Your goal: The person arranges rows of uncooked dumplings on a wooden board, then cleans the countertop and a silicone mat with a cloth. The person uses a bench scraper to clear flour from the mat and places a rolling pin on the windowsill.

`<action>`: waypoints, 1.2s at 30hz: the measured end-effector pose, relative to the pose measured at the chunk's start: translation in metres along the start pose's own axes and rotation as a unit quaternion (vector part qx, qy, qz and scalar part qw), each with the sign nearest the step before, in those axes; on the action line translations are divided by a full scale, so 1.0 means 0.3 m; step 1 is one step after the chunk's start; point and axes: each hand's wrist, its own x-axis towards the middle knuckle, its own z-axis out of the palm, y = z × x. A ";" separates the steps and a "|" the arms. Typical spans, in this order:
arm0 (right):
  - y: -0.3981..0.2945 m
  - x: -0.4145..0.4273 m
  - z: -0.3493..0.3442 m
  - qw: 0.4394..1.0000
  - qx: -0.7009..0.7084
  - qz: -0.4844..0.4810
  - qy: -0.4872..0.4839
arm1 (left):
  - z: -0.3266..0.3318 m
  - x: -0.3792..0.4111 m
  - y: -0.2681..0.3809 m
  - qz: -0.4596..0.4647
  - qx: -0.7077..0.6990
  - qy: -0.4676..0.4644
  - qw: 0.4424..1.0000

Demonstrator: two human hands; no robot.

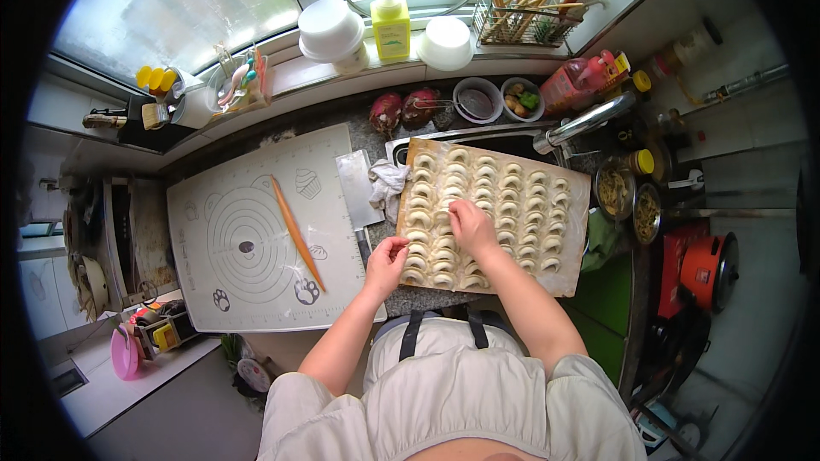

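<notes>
Rows of raw dumplings (510,194) cover a floured wooden board (576,205) before me. My right hand (474,227) is over the second row from the left, its fingertips at a dumpling (452,193); whether they grip it cannot be told. At the board's left edge is my left hand (386,266), thumb and forefinger close together near a dumpling in the first row; any hold is unclear. Left of the board lie a cleaver (359,189) and a crumpled white cloth (388,182). A tapered wooden rolling pin (298,234) rests on the grey pastry mat (211,294).
The board lies partly over a sink (487,134) with a chrome faucet (586,121). Behind stand dragon fruits (419,107), two small bowls and a pink bottle. Metal bowls of food (615,189) are at the right; a yellow pump bottle (391,25) stands on the windowsill.
</notes>
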 end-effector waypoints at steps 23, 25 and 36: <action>0.097 -0.588 -0.566 0.956 0.058 0.272 -0.093 | 0.682 -0.144 0.148 -0.252 -0.225 -0.320 0.885; 0.189 -0.650 -0.593 0.957 -0.008 0.280 -0.077 | 0.680 -0.149 0.143 -0.224 -0.172 -0.330 0.901; 0.277 -0.646 -0.534 0.956 -0.227 0.187 -0.009 | 0.239 -0.130 0.060 -0.205 -0.140 -0.171 0.954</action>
